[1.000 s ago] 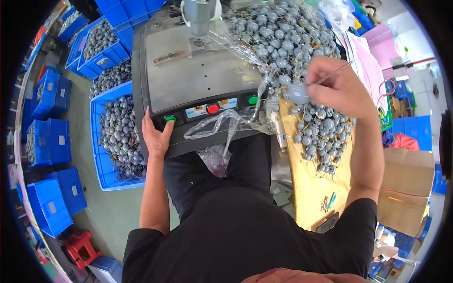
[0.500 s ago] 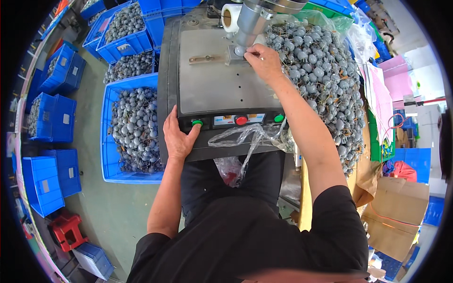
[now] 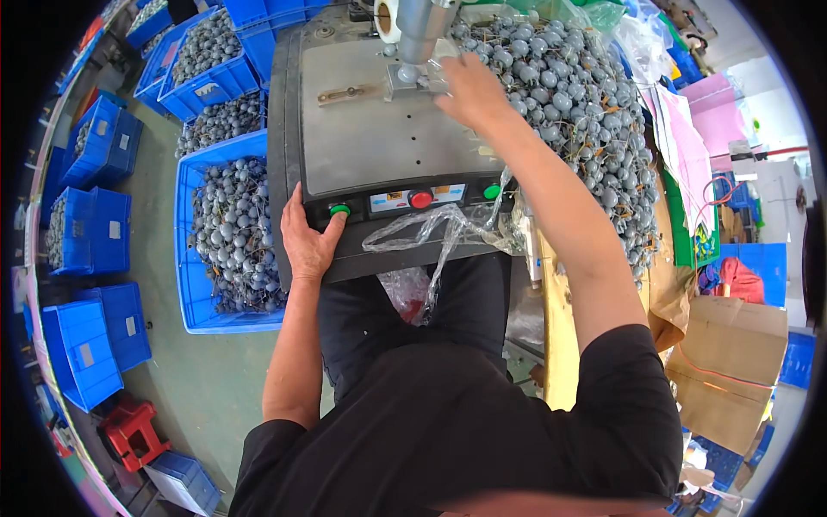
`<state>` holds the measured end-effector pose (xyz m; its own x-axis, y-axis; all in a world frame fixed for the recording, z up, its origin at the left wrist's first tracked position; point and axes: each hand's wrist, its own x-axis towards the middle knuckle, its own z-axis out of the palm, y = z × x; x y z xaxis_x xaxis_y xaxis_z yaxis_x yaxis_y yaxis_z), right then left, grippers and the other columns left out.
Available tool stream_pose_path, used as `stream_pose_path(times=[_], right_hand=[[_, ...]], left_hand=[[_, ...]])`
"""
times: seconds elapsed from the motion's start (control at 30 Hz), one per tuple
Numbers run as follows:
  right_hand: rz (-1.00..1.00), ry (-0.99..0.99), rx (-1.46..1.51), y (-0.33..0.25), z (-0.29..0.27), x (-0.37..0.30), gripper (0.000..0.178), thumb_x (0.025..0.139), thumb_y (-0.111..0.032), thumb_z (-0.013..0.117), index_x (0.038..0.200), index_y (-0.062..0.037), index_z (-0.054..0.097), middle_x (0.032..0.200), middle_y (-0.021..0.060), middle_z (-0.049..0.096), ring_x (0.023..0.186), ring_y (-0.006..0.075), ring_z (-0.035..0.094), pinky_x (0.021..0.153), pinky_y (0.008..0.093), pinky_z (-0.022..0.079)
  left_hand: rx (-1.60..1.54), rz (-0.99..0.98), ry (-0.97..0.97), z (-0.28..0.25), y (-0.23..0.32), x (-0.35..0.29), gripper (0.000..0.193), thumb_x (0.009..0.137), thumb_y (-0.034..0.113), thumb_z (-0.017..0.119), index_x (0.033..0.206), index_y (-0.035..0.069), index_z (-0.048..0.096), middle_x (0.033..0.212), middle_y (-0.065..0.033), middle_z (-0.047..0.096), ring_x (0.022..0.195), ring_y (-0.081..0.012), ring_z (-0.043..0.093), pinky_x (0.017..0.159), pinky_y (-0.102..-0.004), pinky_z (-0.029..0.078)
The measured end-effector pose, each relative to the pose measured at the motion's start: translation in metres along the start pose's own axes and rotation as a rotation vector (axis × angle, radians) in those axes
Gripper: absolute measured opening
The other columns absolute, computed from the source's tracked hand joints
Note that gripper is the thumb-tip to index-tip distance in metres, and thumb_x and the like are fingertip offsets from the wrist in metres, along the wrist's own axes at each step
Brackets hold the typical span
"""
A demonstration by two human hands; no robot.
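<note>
My left hand (image 3: 307, 241) lies at the front left corner of a grey bench machine (image 3: 370, 151), fingers stretched along its edge. Its thumb touches the green button (image 3: 341, 210). Just right of a small metal block (image 3: 400, 86) is my right hand (image 3: 474, 93), blurred, so its fingers and anything in them cannot be made out. A grey ball (image 3: 408, 74) sits on that block, directly under the machine's metal cylinder (image 3: 424, 30). A large heap of grey balls with thin stems (image 3: 573, 103) lies beyond my right hand.
A blue crate (image 3: 184, 250) of similar balls stands left of the machine, with more blue crates (image 3: 112, 215) further left. A red button (image 3: 420, 199) and a second green button (image 3: 492, 191) are on the front panel. Clear plastic film (image 3: 444, 233) hangs over the front edge.
My right hand has drawn slightly away from the block to its right and is blurred now. My left hand keeps its place at the button. The whole view has shifted a little.
</note>
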<state>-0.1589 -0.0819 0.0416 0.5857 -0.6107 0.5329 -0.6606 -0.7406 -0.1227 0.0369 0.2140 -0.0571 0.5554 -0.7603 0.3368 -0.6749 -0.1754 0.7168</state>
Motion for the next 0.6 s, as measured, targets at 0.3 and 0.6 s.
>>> stream_pose_path(times=[0.3,0.6], right_hand=[[0.353,-0.292,0.344,0.01,-0.07,-0.006,0.031,0.084,-0.031,0.064,0.095,-0.0052,0.076,0.086,0.0147,0.074,0.079,0.0277,0.071,0.075,0.0393,0.055],[0.166,-0.714,0.659,-0.085,-0.046,-0.079,0.033,0.087,-0.032,0.065,0.098,-0.0025,0.076,0.079,0.012,0.075,0.073,0.0213,0.07,0.071,0.0351,0.054]], left_hand=[[-0.03,-0.024,-0.001,-0.001,-0.005,-0.003,0.087,0.075,0.037,0.083,0.144,-0.001,0.047,0.131,-0.0228,0.058,0.122,-0.0411,0.054,0.105,-0.0475,0.043],[-0.048,0.021,-0.028,0.002,-0.007,-0.002,0.087,0.075,0.033,0.085,0.144,-0.002,0.046,0.129,-0.0247,0.058,0.12,-0.0422,0.055,0.104,-0.0466,0.044]])
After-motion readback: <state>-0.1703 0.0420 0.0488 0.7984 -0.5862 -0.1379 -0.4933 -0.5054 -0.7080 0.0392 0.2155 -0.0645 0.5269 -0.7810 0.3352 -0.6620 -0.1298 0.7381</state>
